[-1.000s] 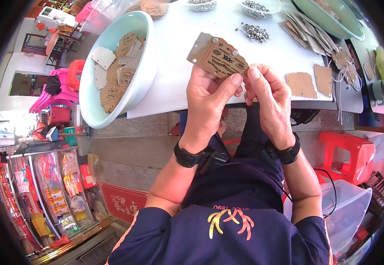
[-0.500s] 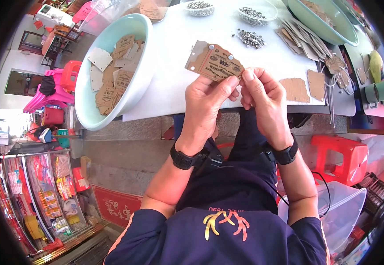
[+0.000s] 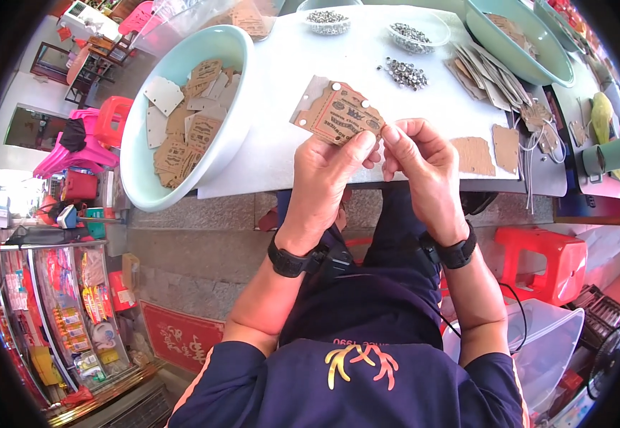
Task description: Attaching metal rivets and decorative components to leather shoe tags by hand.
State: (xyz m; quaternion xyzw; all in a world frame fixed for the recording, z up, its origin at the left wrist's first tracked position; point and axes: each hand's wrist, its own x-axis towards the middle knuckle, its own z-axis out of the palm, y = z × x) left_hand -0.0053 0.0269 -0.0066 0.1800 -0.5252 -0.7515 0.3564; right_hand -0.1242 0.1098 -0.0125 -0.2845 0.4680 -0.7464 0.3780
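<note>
My left hand [image 3: 324,178] pinches a printed brown cardboard tag [image 3: 340,118] by its lower edge, above the front of the white table. The tag has a notched outline, a pale strip along its left end and small round metal fasteners or holes near its corners. At the tag's right end, my right hand [image 3: 424,167] has its thumb and fingertips pressed together. Whether a small part sits between them is hidden. Beyond the hands lies a loose pile of small metal snap parts [image 3: 405,73].
A pale green basin [image 3: 133,153] full of cardboard tags stands at left. Tubs of metal parts [image 3: 328,27] [image 3: 415,44] sit at the back. Stacked cardboard pieces [image 3: 487,75], two loose brown pieces [image 3: 475,155] and another green basin [image 3: 549,55] are at right. A red stool [image 3: 549,260] stands below.
The tag has tilted a little and shifted slightly left and down in view with both hands. The fingers keep much the same grip. The whole view has moved slightly.
</note>
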